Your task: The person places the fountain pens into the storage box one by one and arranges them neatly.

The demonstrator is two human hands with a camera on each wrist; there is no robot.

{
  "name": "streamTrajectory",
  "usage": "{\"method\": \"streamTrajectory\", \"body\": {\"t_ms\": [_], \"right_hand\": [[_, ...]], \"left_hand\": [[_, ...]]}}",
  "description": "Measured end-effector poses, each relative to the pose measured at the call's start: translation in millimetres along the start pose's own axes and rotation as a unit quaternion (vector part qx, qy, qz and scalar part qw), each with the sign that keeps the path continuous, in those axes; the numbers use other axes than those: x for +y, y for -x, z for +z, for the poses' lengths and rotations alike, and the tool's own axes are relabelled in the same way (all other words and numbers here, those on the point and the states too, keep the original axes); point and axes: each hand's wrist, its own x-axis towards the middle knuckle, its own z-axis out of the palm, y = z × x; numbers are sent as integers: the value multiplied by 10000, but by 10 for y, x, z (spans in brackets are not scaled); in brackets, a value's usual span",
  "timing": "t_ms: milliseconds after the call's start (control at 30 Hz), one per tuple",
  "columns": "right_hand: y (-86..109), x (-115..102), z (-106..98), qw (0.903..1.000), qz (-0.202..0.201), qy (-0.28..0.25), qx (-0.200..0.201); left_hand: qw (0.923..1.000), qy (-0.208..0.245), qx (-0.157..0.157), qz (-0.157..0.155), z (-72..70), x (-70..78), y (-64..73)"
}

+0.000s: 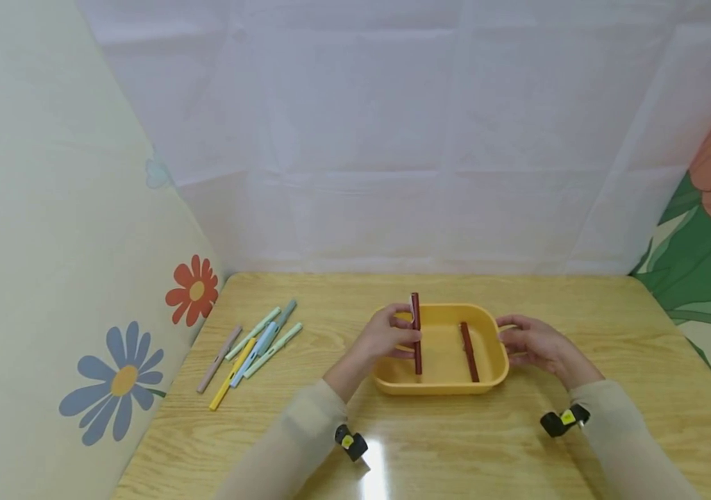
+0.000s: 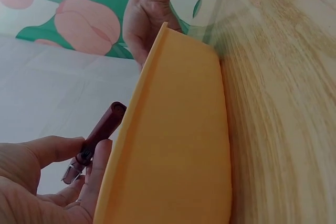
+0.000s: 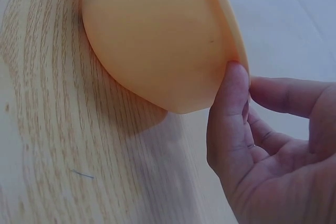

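My left hand (image 1: 387, 335) holds a dark red pen (image 1: 415, 333) between thumb and fingers, over the left side of a yellow tray (image 1: 437, 389). In the left wrist view the pen (image 2: 105, 129) slants above the tray's rim, its cap clip near the fingers. A second dark red pen (image 1: 469, 353) lies inside the tray on the right. My right hand (image 1: 539, 345) is at the tray's right end. Close up in the right wrist view, its thumb and a finger pinch the rim (image 3: 231, 24).
Left on the wooden table (image 1: 330, 444) lies a loose group of pens: a mauve pen (image 1: 219, 358), a yellow pen (image 1: 232, 375), and several pale green and blue pens (image 1: 274, 351). A white sheet (image 1: 355, 139) hangs behind the table, and flowered walls flank it.
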Motion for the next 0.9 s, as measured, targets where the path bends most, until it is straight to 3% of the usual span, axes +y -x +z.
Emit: {"method": "streamTrajectory", "body": {"t_ms": [900], "right_hand": [[14, -7, 5, 10000, -51, 58, -15]], "left_hand": [[9996, 31, 28, -279, 319, -53, -88]]}}
